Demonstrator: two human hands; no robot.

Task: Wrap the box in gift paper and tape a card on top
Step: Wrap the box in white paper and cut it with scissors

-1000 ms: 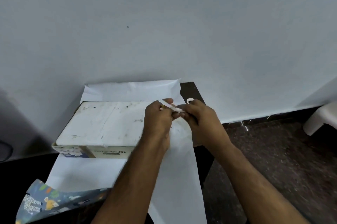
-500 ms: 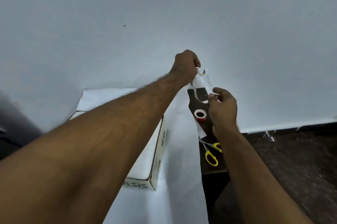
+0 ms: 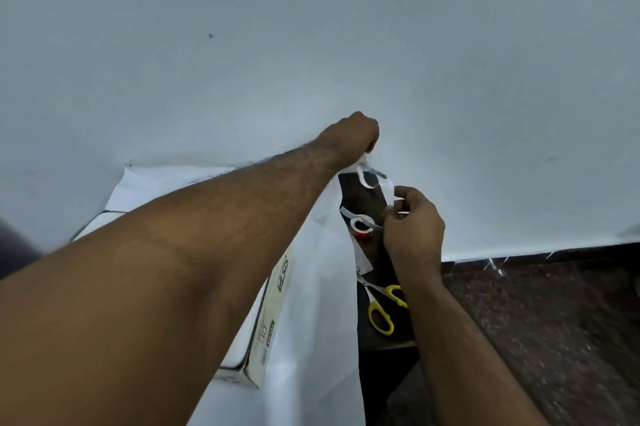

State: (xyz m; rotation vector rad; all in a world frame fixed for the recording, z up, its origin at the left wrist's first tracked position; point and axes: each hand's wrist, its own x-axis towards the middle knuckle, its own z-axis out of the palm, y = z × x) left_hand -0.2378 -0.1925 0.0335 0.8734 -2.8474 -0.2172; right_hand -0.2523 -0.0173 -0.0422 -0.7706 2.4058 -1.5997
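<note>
Sitting at about 7 o'clock from your hands, the box [image 3: 273,314] lies on the white underside of the gift paper [image 3: 311,339], mostly hidden beneath your left forearm; only its printed end and a slice of its pale top show. You have it resting on the sheet so the paper can be folded up around it, and no side looks wrapped yet.

Your left hand [image 3: 353,134] is raised toward 12 o'clock and pinches one end of a thin pale strip [image 3: 363,179]. It curves down to your right hand [image 3: 412,228] at about 4 o'clock from the left, where your curled fingers clasp the other end. It looks like tape being drawn out, though what exactly your right fingers hold is hard to tell. You probably keep the hands apart so the strip stays taut and off itself.

The tape roll [image 3: 362,227] sits on the dark table [image 3: 367,203] just at 9 o'clock of your right hand. The yellow-handled scissors [image 3: 381,307] lie at 6 o'clock of the roll, near enough for cutting. No card is visible.
</note>
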